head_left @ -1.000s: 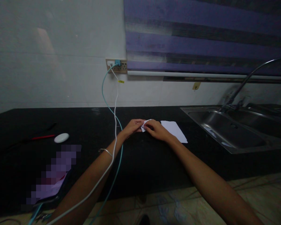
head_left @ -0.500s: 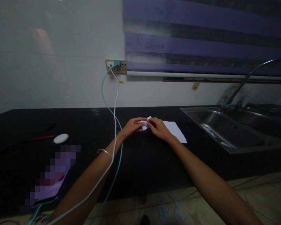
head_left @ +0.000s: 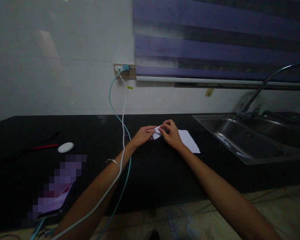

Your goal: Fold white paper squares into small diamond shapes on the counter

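Between my two hands is a small piece of folded white paper [head_left: 157, 134], held just over the black countertop. My left hand [head_left: 144, 135] grips its left side, thumb on top and fingers behind. At its right side, my right hand [head_left: 170, 133] pinches the paper with thumb and fingertips, the fingers bent. Part of the paper is hidden by the fingers. Just right of my right hand, white paper sheets [head_left: 189, 141] lie flat on the countertop, partly covered by my wrist.
A steel sink [head_left: 240, 140] with a curved faucet [head_left: 262, 85] is at the right. White [head_left: 123, 133] and teal [head_left: 127, 180] cables run from a wall outlet [head_left: 131, 71] across my left arm. At left lie a phone [head_left: 57, 193], a white oval object [head_left: 65, 147] and a red pen [head_left: 46, 146].
My right hand has shifted slightly right and its fingers have lifted and bent more. More of the folded paper shows between the hands. My left hand has barely moved.
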`<state>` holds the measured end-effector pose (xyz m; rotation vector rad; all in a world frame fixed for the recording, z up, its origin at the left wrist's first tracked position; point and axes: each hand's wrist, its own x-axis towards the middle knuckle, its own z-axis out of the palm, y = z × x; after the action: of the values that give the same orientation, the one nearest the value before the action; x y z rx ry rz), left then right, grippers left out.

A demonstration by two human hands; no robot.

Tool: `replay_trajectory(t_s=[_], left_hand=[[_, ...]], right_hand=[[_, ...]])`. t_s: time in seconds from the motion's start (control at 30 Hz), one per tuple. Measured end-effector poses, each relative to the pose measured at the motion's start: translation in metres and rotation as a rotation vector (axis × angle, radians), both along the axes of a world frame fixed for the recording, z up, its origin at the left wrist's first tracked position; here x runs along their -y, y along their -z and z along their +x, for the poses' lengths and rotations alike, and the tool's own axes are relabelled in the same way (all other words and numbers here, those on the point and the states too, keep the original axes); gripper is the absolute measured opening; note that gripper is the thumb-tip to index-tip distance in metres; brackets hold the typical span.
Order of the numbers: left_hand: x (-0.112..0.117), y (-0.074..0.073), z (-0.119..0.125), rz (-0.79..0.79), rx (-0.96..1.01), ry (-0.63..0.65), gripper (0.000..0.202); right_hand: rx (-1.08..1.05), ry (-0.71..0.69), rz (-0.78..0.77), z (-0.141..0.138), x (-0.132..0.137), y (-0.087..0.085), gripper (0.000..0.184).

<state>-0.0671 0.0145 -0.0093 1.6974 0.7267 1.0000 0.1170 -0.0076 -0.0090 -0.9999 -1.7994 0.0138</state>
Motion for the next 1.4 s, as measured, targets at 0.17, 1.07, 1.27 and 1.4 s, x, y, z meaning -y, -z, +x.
replay_trajectory(t_s=[0.17,1.07,1.27,1.4], left_hand=[[0.001,0.000,0.002,0.005,-0.024,-0.030,0.030],[0.001,-0.001,0.004,0.166,-0.059,-0.110,0.027],[0.000,0.001,0.002,0.203,-0.062,-0.078,0.028],[-0.003,0.001,0.002,0.210,-0.039,-0.107,0.030]], right_hand=[[-0.096,-0.054,-0.014,-0.001,-0.002,0.003,0.008],[-0.226,-0.051,-0.084,-0.009,0.003,0.000,0.005],[-0.540,-0.214,-0.374,-0.007,-0.010,0.009,0.043],[-0.719,-0.276,-0.535,-0.009,-0.011,0.012,0.049]])
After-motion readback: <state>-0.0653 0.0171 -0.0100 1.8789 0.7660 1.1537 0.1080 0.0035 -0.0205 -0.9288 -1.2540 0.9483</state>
